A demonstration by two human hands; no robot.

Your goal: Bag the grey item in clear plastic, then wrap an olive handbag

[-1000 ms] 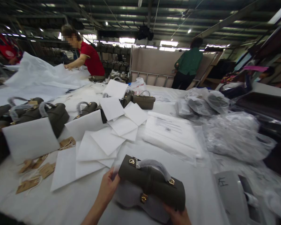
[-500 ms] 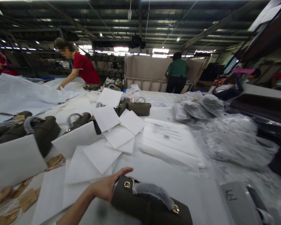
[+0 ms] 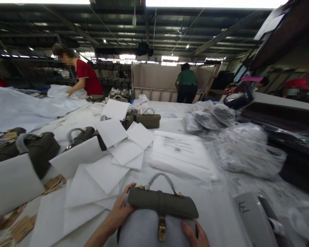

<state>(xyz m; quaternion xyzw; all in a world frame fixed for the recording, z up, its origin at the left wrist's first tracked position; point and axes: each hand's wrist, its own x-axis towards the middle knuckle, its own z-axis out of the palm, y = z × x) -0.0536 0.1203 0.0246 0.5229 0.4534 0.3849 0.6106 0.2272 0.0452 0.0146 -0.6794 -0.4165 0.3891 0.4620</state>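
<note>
Handbag (image 3: 162, 206) sits upright on the counter (image 3: 216, 212), long side running left-right between both hands: left hand (image 3: 121, 212) clamped on its left end, right hand (image 3: 195, 235) gripping the lower right front.

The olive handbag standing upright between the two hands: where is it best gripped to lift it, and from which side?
Probably the wrapped top handle of the handbag, taken from above. It arches clear of the flap, leaving an open gap for fingers, and the bag stands upright with nothing over it. The left hand and right hand already cover its two ends, so the sides are taken.
</note>
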